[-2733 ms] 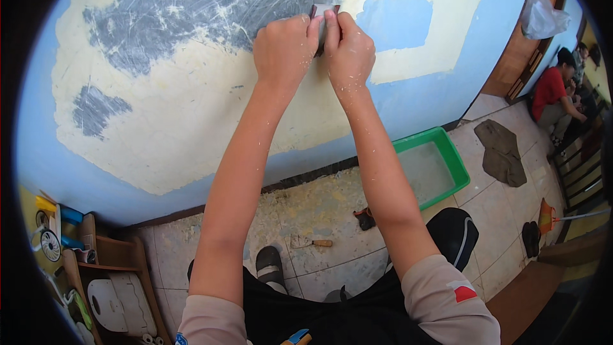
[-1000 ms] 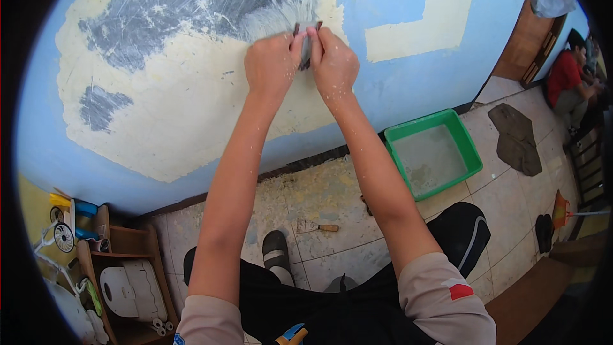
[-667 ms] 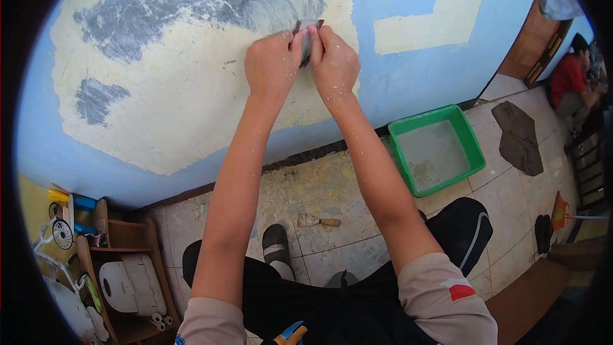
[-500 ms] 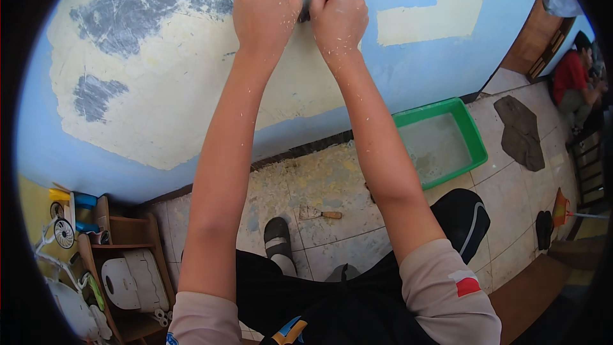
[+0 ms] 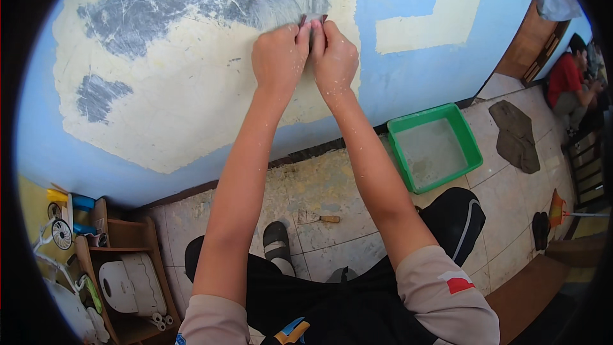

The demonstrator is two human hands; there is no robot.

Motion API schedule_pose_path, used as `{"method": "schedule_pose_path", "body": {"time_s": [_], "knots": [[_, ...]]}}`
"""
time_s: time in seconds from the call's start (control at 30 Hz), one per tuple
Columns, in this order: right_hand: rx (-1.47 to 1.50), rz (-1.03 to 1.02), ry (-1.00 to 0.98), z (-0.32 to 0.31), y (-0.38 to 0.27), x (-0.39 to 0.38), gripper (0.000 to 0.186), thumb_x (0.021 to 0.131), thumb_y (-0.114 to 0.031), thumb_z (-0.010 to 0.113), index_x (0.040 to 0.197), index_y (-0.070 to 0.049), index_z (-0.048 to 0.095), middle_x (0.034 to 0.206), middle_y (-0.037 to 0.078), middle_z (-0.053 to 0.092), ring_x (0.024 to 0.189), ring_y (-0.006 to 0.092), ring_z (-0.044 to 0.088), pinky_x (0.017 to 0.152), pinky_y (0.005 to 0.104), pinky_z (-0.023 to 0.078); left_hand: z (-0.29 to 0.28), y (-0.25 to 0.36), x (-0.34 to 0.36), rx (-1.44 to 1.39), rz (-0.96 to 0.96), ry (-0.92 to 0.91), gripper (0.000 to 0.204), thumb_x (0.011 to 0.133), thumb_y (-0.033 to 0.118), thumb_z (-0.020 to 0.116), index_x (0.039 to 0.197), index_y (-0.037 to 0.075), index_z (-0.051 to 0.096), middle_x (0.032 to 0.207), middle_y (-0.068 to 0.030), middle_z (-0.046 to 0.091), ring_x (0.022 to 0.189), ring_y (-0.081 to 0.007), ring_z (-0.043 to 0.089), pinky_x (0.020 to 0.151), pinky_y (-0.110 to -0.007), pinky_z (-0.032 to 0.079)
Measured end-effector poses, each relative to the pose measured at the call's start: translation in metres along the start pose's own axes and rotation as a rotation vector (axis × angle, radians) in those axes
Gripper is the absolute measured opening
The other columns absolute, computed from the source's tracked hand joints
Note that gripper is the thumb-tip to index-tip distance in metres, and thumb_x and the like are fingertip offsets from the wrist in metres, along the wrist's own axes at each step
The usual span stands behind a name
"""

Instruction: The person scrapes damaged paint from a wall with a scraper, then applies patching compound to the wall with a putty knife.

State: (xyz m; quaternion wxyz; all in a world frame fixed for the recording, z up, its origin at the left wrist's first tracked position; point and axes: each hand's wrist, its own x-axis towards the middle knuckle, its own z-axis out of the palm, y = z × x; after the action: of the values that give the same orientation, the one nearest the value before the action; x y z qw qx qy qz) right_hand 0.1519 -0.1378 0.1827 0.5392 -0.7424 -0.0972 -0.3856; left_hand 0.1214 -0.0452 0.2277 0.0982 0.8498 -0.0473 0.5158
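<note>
At the lower right edge of a dark grey patch point(image 5: 172, 3) on the wall point(image 5: 185, 102), a small flat piece point(image 5: 313, 18) with a pale grey face and dark reddish-brown edges is held between both hands. Its left side is gripped by the left hand point(image 5: 276, 61) and its right side by the right hand point(image 5: 336, 61); the fingers of both are curled tightly, and the thumbs are set close together over the grey face. By this paired grip, it seems, the piece is kept level and pressure is shared evenly. Whether it is a folded sheet or a rigid block cannot be told, as its underside is hidden.

The patch is streaked with chalky white scratches and is bordered by smooth cream, whose ragged outline is edged by light blue paint point(image 5: 408, 76). The right forearm point(image 5: 364, 147) is speckled with white.

Below, a rectangular green plastic basin point(image 5: 471, 147) of cloudy liquid is set near the wall's foot, probably so that it can be reached easily. On the stained, glossy tiles point(image 5: 351, 252), a wooden-handled tool point(image 5: 329, 219) is laid between the feet and the wall, and a crumpled brown cloth point(image 5: 514, 137) is spread beyond the basin.
</note>
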Motion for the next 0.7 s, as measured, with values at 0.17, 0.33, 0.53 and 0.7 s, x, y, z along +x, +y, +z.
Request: {"method": "schedule_pose_path", "body": {"time_s": [0.17, 0.33, 0.53, 0.7], "knots": [[-0.002, -0.177, 0.053, 0.002, -0.024, 0.037, 0.033, 0.101, -0.034, 0.059, 0.08, -0.009, 0.061, 0.071, 0.015, 0.065, 0.064, 0.0406, 0.062, 0.055, 0.0482, 0.047, -0.027, 0.0, 0.044, -0.085, -0.026, -0.017, 0.039, 0.092, 0.032, 0.07, 0.069, 0.0, 0.068, 0.06, -0.0194, 0.061, 0.051, -0.0365, 0.06, 0.052, -0.041, 0.047], [-0.005, -0.119, 0.048, 0.002, 0.0, 0.011, 0.036, 0.101, -0.035, 0.058, 0.078, -0.008, 0.06, 0.071, 0.015, 0.066, 0.064, 0.0398, 0.063, 0.056, 0.0475, 0.048, 0.003, -0.002, -0.007, -0.074, -0.138, -0.084, 0.037, 0.092, 0.034, 0.07, 0.076, 0.001, 0.073, 0.061, -0.0191, 0.062, 0.055, -0.0361, 0.062, 0.056, -0.04, 0.049], [0.019, -0.21, 0.099, 0.005, -0.043, 0.045, 0.033, 0.1, -0.032, 0.063, 0.076, -0.009, 0.06, 0.065, 0.014, 0.064, 0.059, 0.0379, 0.062, 0.051, 0.0444, 0.047, -0.031, -0.006, 0.036, -0.071, -0.074, -0.024, 0.038, 0.092, 0.035, 0.07, 0.076, 0.0, 0.073, 0.066, -0.0203, 0.065, 0.059, -0.0382, 0.065, 0.058, -0.042, 0.051], [-0.031, -0.057, -0.033, 0.003, -0.009, 0.005, 0.032, 0.099, -0.032, 0.062, 0.077, -0.009, 0.061, 0.068, 0.014, 0.065, 0.063, 0.0395, 0.063, 0.054, 0.0469, 0.048, -0.012, -0.002, -0.006, -0.053, -0.13, -0.047, 0.035, 0.091, 0.032, 0.072, 0.075, 0.0, 0.073, 0.063, -0.0191, 0.065, 0.055, -0.036, 0.063, 0.056, -0.04, 0.05]]}}
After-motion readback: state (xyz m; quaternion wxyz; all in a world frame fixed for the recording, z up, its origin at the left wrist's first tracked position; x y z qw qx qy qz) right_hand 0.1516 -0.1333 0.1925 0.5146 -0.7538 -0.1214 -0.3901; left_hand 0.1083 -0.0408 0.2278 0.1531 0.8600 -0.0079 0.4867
